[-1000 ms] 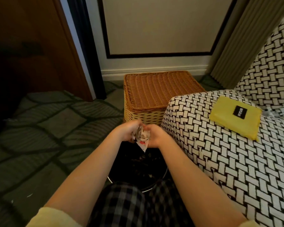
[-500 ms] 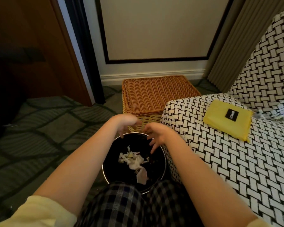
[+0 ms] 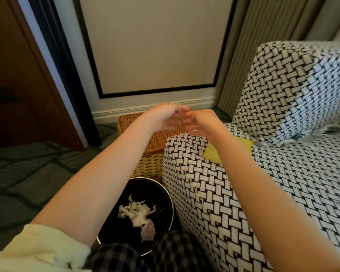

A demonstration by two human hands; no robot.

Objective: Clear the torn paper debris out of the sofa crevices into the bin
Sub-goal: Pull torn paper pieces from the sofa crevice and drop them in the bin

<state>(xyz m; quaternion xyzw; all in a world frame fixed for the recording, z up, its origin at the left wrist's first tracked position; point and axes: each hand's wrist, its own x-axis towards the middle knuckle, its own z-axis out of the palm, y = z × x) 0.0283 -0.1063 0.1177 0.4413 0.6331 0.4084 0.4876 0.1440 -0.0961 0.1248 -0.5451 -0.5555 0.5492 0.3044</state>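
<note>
The torn paper (image 3: 137, 213) — pale, crumpled white and cream shreds in a loose heap — is seen lying inside the round black bin (image 3: 170, 195), set just beside the sofa (image 3: 283, 183). The left hand (image 3: 163, 116) and right hand (image 3: 202, 122) are held empty above it — fingers relaxed, fingertips close together.

The floor (image 3: 28, 173) has a dark carpet with a pattern of wide curved lines. Two things stand on it: a round black bin (image 3: 161, 190), close against the front corner of the sofa (image 3: 302, 183), and a wicker basket (image 3: 149, 165) just behind the bin, near the wall. On the sofa seat lies a flat yellow pouch (image 3: 241, 146), of which only part shows. Some pale scraps (image 3: 314, 133) lie where the seat meets the back cushion (image 3: 273, 95).
</note>
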